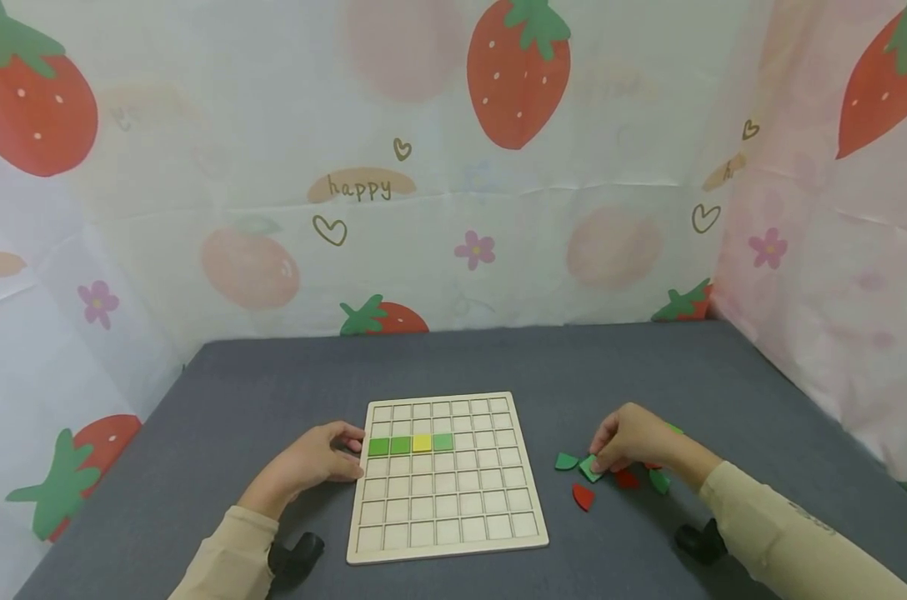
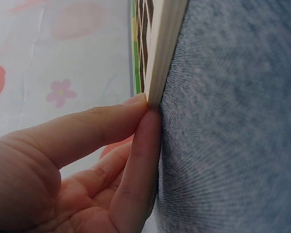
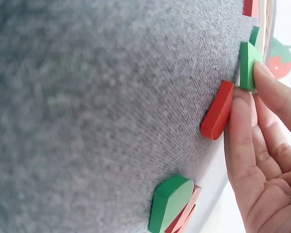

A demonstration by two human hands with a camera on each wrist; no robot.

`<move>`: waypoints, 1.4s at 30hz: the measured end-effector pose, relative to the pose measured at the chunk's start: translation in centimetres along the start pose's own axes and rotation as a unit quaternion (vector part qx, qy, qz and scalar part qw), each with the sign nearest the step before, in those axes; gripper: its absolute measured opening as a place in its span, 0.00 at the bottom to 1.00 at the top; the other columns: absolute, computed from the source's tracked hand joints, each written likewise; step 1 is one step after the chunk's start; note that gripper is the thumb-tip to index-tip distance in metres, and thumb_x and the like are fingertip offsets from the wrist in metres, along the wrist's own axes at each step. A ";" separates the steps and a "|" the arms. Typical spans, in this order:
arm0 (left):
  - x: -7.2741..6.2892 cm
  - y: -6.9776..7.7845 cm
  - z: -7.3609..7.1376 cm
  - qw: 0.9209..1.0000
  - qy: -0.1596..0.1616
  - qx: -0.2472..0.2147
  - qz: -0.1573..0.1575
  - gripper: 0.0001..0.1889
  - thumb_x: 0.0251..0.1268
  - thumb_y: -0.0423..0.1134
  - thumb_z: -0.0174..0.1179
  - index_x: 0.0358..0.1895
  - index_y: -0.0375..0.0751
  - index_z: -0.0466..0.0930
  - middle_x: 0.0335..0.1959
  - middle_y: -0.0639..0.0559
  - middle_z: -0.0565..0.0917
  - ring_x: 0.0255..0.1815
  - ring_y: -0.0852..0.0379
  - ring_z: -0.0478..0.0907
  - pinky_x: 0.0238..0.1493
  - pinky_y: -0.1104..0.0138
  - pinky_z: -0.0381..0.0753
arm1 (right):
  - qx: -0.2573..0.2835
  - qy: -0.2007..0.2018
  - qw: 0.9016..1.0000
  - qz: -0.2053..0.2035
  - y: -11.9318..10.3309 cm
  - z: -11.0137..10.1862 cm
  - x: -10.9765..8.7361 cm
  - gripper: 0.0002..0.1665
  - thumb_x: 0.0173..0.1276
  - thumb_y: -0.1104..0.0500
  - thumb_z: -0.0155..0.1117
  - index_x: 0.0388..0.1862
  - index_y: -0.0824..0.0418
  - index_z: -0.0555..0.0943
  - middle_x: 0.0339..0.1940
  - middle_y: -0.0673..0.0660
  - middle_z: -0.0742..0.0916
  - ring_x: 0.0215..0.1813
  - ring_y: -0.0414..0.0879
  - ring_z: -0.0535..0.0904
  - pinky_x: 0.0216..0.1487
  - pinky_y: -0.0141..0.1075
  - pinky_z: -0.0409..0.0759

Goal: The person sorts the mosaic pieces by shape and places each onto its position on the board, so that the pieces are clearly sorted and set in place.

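Observation:
In the head view a pale wooden grid board (image 1: 412, 553) lies on the table. Green, yellow and light green square tiles (image 1: 422, 443) fill the left end of one of its upper rows. My left hand (image 1: 311, 461) rests at the board's left edge, its fairly straight fingers and thumb touching the rim; the left wrist view shows the thumb tip right against the wood. To the right of the board, my right hand (image 1: 629, 437) pinches a green square tile (image 3: 249, 65) between thumb and fingers, close over the table. A red piece (image 3: 217, 111) lies beside those fingertips.
Green quarter-round pieces (image 1: 566, 461) and red ones (image 1: 583, 497) lie loose around the right hand, several partly covered by it. The dark grey cloth (image 1: 288, 375) spans the table, and a strawberry-print curtain (image 1: 438, 275) hangs behind and at both sides.

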State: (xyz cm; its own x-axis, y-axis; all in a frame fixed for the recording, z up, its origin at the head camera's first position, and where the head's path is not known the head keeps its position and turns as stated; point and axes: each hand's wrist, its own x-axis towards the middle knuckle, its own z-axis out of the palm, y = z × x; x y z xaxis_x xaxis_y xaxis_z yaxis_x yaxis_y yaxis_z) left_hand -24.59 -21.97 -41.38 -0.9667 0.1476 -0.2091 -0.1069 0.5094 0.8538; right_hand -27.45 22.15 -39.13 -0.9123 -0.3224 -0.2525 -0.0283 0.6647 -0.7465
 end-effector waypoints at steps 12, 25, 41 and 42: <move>0.1 0.1 0.0 1.000 -0.002 -0.007 -0.003 0.30 0.54 0.22 0.67 0.63 0.23 0.69 0.47 0.40 0.75 0.40 0.56 0.78 0.41 0.65 0.83 | 0.016 -0.002 1.000 0.008 -0.7 -0.4 0.2 0.09 0.53 0.65 0.78 0.33 0.68 0.88 0.29 0.53 0.90 0.30 0.44 0.86 0.37 0.40 0.87; 0.0 0.0 -0.1 1.000 -0.009 -0.015 -0.001 0.31 0.55 0.22 0.67 0.64 0.23 0.69 0.48 0.39 0.74 0.42 0.54 0.79 0.43 0.62 0.84 | 0.051 -0.001 0.999 0.012 -2.9 0.9 1.9 0.09 0.54 0.65 0.77 0.34 0.68 0.88 0.27 0.53 0.90 0.28 0.43 0.86 0.37 0.39 0.87; 0.2 -0.3 -0.1 1.000 -0.014 -0.019 -0.003 0.31 0.55 0.23 0.66 0.64 0.23 0.68 0.48 0.39 0.73 0.42 0.54 0.79 0.43 0.62 0.84 | 0.077 -0.003 0.997 -0.001 -4.9 2.7 4.1 0.09 0.55 0.67 0.76 0.34 0.70 0.88 0.26 0.56 0.90 0.25 0.42 0.86 0.35 0.39 0.87; 0.1 -0.3 -0.1 1.000 -0.012 -0.019 -0.004 0.31 0.55 0.23 0.66 0.64 0.24 0.69 0.48 0.39 0.74 0.42 0.54 0.79 0.43 0.62 0.83 | 0.078 -0.002 0.997 -0.001 -5.0 2.8 4.2 0.09 0.55 0.67 0.76 0.34 0.70 0.88 0.26 0.56 0.90 0.25 0.42 0.86 0.35 0.38 0.87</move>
State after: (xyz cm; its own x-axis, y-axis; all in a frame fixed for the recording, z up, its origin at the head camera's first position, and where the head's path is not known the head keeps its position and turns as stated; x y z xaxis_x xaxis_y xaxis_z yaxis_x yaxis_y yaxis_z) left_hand -24.72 -22.21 -41.62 -0.9599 0.1639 -0.2275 -0.1246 0.4776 0.8697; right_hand -29.97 15.60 -38.12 -0.9106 -0.3261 -0.2540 0.0348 0.5518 -0.8333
